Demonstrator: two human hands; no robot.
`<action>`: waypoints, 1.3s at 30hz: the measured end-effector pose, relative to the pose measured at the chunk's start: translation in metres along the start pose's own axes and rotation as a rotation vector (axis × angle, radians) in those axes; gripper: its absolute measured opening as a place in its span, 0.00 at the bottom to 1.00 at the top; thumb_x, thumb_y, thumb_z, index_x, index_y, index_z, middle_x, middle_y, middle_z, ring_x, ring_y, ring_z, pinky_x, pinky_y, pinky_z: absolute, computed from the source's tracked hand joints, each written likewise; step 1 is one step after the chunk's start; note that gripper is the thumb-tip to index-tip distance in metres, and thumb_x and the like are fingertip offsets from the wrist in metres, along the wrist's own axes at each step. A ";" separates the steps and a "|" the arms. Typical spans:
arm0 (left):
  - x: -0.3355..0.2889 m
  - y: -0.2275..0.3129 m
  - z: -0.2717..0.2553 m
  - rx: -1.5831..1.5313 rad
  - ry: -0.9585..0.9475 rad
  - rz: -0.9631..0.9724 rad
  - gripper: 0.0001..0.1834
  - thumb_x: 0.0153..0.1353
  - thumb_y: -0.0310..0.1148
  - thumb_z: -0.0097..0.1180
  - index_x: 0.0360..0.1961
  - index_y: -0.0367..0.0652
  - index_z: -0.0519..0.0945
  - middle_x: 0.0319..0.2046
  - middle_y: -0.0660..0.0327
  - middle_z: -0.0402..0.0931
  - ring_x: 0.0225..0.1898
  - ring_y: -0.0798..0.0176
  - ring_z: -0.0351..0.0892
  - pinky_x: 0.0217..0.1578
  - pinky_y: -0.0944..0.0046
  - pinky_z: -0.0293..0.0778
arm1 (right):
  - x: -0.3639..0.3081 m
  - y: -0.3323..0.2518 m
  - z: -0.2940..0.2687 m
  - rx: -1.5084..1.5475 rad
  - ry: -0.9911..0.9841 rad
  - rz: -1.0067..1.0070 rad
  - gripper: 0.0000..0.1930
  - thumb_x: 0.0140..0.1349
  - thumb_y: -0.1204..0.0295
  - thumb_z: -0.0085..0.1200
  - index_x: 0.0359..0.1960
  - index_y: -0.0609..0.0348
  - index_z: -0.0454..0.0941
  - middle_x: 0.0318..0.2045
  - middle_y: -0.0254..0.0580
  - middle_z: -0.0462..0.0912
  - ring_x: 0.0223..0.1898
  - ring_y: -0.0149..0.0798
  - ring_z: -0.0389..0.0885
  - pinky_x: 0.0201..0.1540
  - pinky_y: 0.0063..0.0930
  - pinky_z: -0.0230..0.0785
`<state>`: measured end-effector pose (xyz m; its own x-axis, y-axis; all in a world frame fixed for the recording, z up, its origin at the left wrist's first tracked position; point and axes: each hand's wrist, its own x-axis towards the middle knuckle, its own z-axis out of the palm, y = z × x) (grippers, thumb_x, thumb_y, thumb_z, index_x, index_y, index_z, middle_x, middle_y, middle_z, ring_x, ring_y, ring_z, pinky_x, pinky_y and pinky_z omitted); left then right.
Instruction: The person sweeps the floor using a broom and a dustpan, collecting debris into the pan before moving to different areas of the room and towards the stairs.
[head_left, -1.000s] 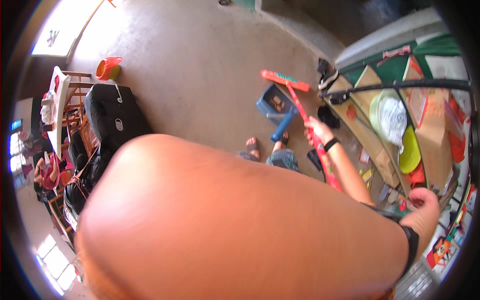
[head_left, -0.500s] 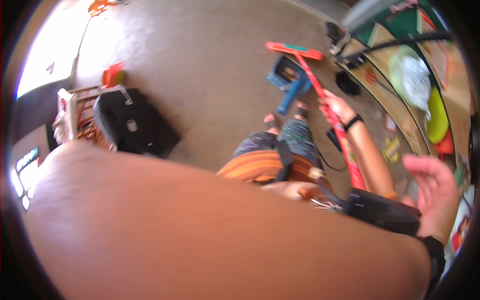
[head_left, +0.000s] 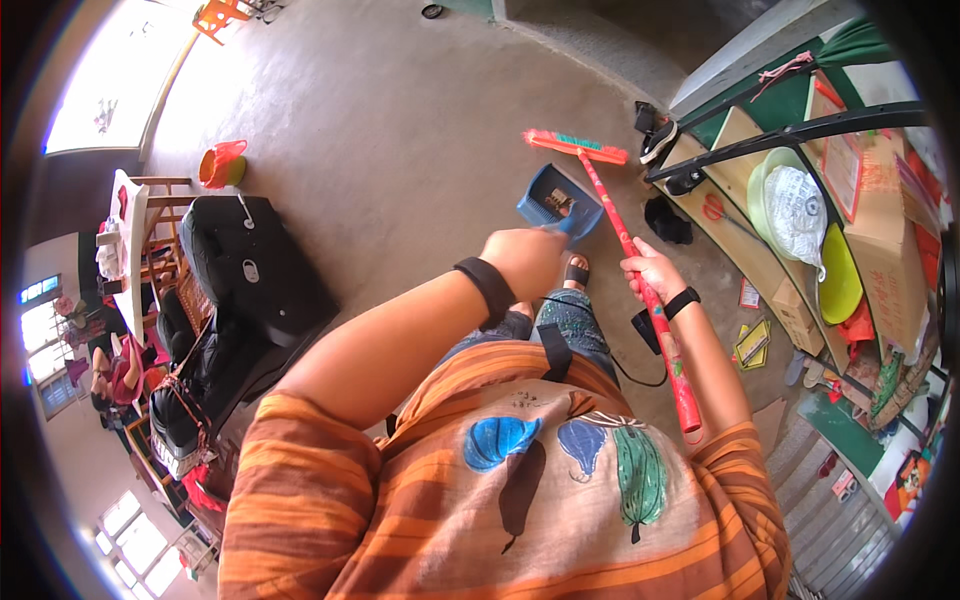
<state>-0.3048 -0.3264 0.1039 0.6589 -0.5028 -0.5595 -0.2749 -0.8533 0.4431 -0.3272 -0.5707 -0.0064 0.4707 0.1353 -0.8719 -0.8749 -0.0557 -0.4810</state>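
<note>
Blue dustpan (head_left: 540, 200) on floor (head_left: 400, 130), debris (head_left: 560, 202) inside too small to ID. Dustpan handle mostly hidden by L hand (head_left: 525, 262) — fingers unseen, can't tell if gripping. R hand (head_left: 652, 270) clamped round red broom (head_left: 608, 210). Items on far-left desk (head_left: 128, 235) unclear.

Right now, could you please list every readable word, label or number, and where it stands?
Cardboard box: print too blurred to read.
Red-edged sheet: print too small to read.
Yellow packet: markings too small to read.
Broom and dustpan: no readable text.
</note>
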 end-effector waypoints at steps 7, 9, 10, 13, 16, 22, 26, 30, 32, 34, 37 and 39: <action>0.042 -0.019 0.057 -0.345 0.294 -0.164 0.33 0.53 0.47 0.47 0.57 0.40 0.57 0.39 0.47 0.72 0.43 0.48 0.72 0.43 0.57 0.68 | 0.032 0.003 -0.025 0.055 0.024 -0.018 0.29 0.54 0.68 0.48 0.57 0.44 0.51 0.15 0.31 0.67 0.11 0.27 0.65 0.11 0.23 0.58; 0.048 -0.016 0.071 -0.521 0.285 -0.171 0.33 0.53 0.46 0.48 0.57 0.40 0.57 0.34 0.50 0.75 0.31 0.54 0.77 0.36 0.60 0.70 | 0.037 0.013 -0.031 0.146 -0.020 0.031 0.26 0.55 0.67 0.47 0.55 0.43 0.52 0.15 0.32 0.67 0.11 0.28 0.65 0.11 0.25 0.60; 0.050 -0.015 0.078 -0.552 0.309 -0.169 0.33 0.53 0.45 0.49 0.57 0.40 0.57 0.31 0.49 0.75 0.25 0.56 0.77 0.34 0.61 0.70 | 0.036 0.022 -0.034 0.217 -0.055 0.074 0.27 0.55 0.67 0.47 0.56 0.42 0.50 0.15 0.32 0.67 0.11 0.29 0.65 0.11 0.25 0.60; 0.055 -0.015 0.084 -0.651 0.247 -0.242 0.33 0.52 0.44 0.48 0.57 0.38 0.58 0.42 0.44 0.71 0.45 0.47 0.71 0.45 0.57 0.67 | -0.004 0.044 -0.029 0.279 -0.124 0.177 0.29 0.56 0.68 0.45 0.58 0.40 0.45 0.14 0.30 0.66 0.11 0.28 0.65 0.11 0.24 0.57; 0.056 -0.009 0.080 -0.642 0.261 -0.266 0.32 0.51 0.42 0.49 0.56 0.39 0.59 0.41 0.44 0.72 0.43 0.47 0.72 0.44 0.58 0.67 | -0.059 0.056 -0.036 0.359 -0.229 0.181 0.32 0.57 0.71 0.43 0.61 0.37 0.44 0.16 0.30 0.64 0.10 0.26 0.62 0.09 0.20 0.54; 0.067 0.006 0.101 -0.755 0.303 -0.286 0.32 0.50 0.39 0.51 0.56 0.41 0.60 0.33 0.49 0.73 0.28 0.57 0.73 0.30 0.63 0.69 | -0.069 0.047 -0.053 0.331 -0.250 0.092 0.34 0.55 0.73 0.43 0.62 0.44 0.41 0.15 0.31 0.65 0.10 0.27 0.63 0.09 0.22 0.56; 0.055 0.055 0.082 -0.994 0.156 -0.463 0.33 0.49 0.40 0.51 0.56 0.38 0.60 0.39 0.44 0.73 0.41 0.50 0.75 0.40 0.61 0.69 | -0.016 0.025 -0.057 0.094 -0.140 0.007 0.36 0.52 0.73 0.46 0.62 0.48 0.41 0.14 0.33 0.67 0.10 0.29 0.65 0.09 0.23 0.57; 0.058 0.058 0.124 -0.862 0.367 -0.353 0.33 0.50 0.37 0.50 0.57 0.39 0.58 0.29 0.50 0.75 0.22 0.59 0.75 0.24 0.63 0.71 | 0.030 0.033 -0.070 -0.039 -0.114 0.002 0.32 0.54 0.70 0.45 0.60 0.45 0.45 0.14 0.32 0.67 0.11 0.28 0.64 0.11 0.23 0.58; 0.050 0.071 0.124 -0.987 0.306 -0.384 0.33 0.50 0.37 0.50 0.58 0.40 0.58 0.26 0.53 0.73 0.19 0.62 0.73 0.20 0.64 0.69 | 0.030 0.050 -0.079 -0.052 -0.159 0.030 0.34 0.53 0.70 0.45 0.61 0.43 0.42 0.14 0.32 0.67 0.11 0.28 0.65 0.12 0.24 0.59; 0.043 0.081 0.128 -1.157 0.282 -0.433 0.31 0.51 0.35 0.49 0.58 0.40 0.58 0.20 0.58 0.70 0.15 0.67 0.68 0.14 0.67 0.64 | 0.009 0.073 -0.088 -0.012 -0.197 0.055 0.36 0.53 0.72 0.45 0.62 0.44 0.39 0.14 0.33 0.66 0.11 0.29 0.64 0.12 0.25 0.59; 0.040 0.090 0.132 -1.195 0.302 -0.447 0.31 0.51 0.33 0.49 0.58 0.42 0.58 0.19 0.61 0.69 0.13 0.69 0.66 0.13 0.68 0.62 | -0.033 0.099 -0.116 0.113 -0.271 0.188 0.38 0.54 0.73 0.45 0.63 0.43 0.35 0.14 0.33 0.67 0.11 0.29 0.64 0.11 0.24 0.59; 0.036 0.094 0.132 -1.261 0.305 -0.447 0.30 0.51 0.31 0.48 0.58 0.42 0.58 0.17 0.65 0.66 0.12 0.71 0.62 0.12 0.69 0.60 | -0.058 0.099 -0.136 0.182 -0.354 0.205 0.39 0.55 0.73 0.44 0.63 0.41 0.33 0.15 0.31 0.66 0.11 0.27 0.63 0.11 0.23 0.57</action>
<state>-0.3993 -0.4432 0.0330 0.6939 -0.0301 -0.7195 0.7088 -0.1481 0.6897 -0.4259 -0.7183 -0.0163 0.2449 0.4717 -0.8471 -0.9668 0.0536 -0.2497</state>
